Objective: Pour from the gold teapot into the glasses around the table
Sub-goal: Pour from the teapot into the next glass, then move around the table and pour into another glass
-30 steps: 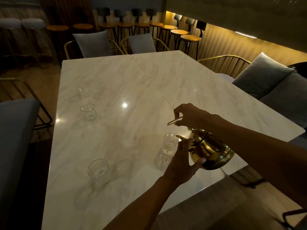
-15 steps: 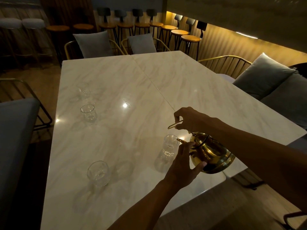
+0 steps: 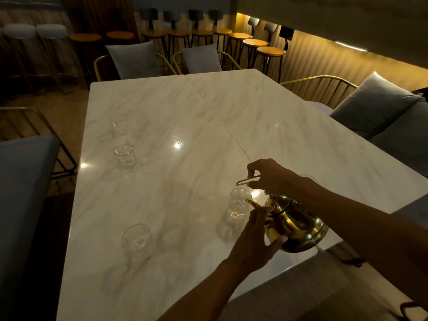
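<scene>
the gold teapot hangs tilted over the near right edge of the marble surface, its spout now dipped lower and reaching the rim of the nearest glass, closer than half a second ago, when the spout sat a touch higher and further back. the right hand has come down with it; its grip is narrow, pinched on the thin gold handle above the pot. the left hand stays cupped against the belly of the pot, thumb underneath and fingers up by the base of the spout, a wide steadying grip rather than a closed one. no stream shows at the spout in this dim light, and i cannot tell whether anything stands in the glass. judging by the steeper tilt, the pour into this glass is starting or about to. out to the left of both grips, a round glass sits near the front edge, another glass stands well beyond it, and a faint further glass lies behind that; all three look unfilled, so most of the round seems left to do. grey cushions sit on chairs well to the right of the grips.
</scene>
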